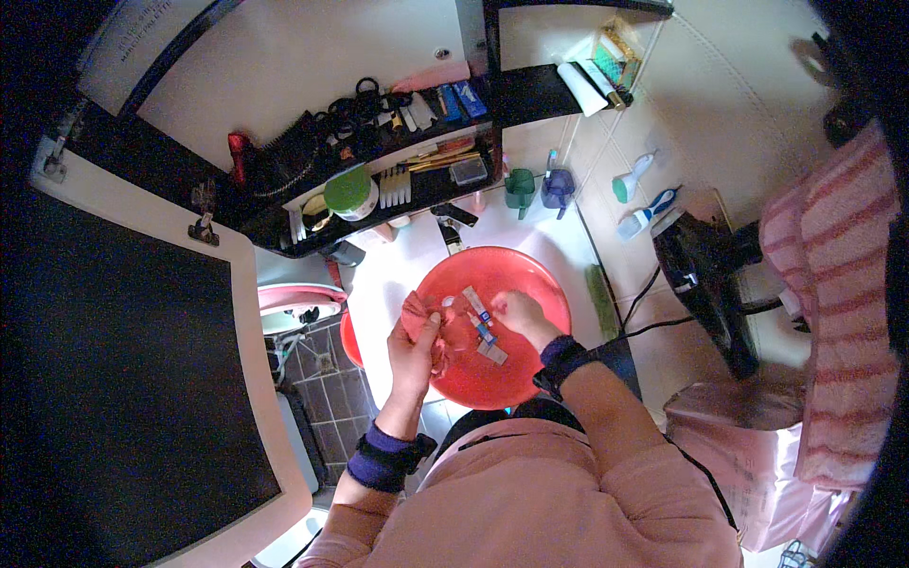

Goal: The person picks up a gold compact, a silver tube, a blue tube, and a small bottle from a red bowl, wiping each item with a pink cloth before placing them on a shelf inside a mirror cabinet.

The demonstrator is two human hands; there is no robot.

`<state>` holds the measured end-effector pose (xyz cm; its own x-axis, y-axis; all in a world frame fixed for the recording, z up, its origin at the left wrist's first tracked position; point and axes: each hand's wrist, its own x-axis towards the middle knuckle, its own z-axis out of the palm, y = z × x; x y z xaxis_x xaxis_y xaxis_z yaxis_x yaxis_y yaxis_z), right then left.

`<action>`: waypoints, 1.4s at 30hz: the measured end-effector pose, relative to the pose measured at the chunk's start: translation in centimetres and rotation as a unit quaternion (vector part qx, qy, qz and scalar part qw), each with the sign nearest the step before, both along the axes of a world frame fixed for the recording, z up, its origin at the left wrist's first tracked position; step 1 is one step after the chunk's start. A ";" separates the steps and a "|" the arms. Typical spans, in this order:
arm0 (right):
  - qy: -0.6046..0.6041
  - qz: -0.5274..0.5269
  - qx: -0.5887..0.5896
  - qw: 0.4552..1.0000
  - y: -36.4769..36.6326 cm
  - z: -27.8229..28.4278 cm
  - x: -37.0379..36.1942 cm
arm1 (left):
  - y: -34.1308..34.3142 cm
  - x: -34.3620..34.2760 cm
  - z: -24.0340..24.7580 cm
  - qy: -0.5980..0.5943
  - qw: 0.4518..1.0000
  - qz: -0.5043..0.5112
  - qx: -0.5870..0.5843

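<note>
My left hand is closed on a crumpled coral-pink cloth over the left side of a red basin. Over the basin's right half is my right hand, its fingers curled in; whatever they hold is hidden. Between the hands, inside the basin, lie a small white and blue tube and another small blue and white tube. A flat whitish piece sits just below them, too small to name.
The basin stands over a white sink with a dark faucet behind. A crowded cabinet shelf spans the back, its mirrored door swung out on the left. Green and purple cups, a black hair dryer and a striped towel are right.
</note>
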<state>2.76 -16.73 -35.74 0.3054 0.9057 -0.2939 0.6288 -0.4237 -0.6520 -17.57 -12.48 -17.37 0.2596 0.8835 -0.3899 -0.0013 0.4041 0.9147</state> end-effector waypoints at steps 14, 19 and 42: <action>-0.083 -0.042 -0.090 0.992 -0.3 -9.8 -7.2 | -1.6 -2.4 -1.8 0.018 1.000 0.010 -0.015; -0.103 -0.040 -0.090 0.990 -0.5 -9.6 -7.5 | -2.0 -2.7 -1.8 0.043 0.999 0.017 -0.019; 0.213 -0.102 0.319 0.918 -3.2 14.9 -2.6 | 1.0 5.6 2.2 -0.220 0.974 -0.020 -0.038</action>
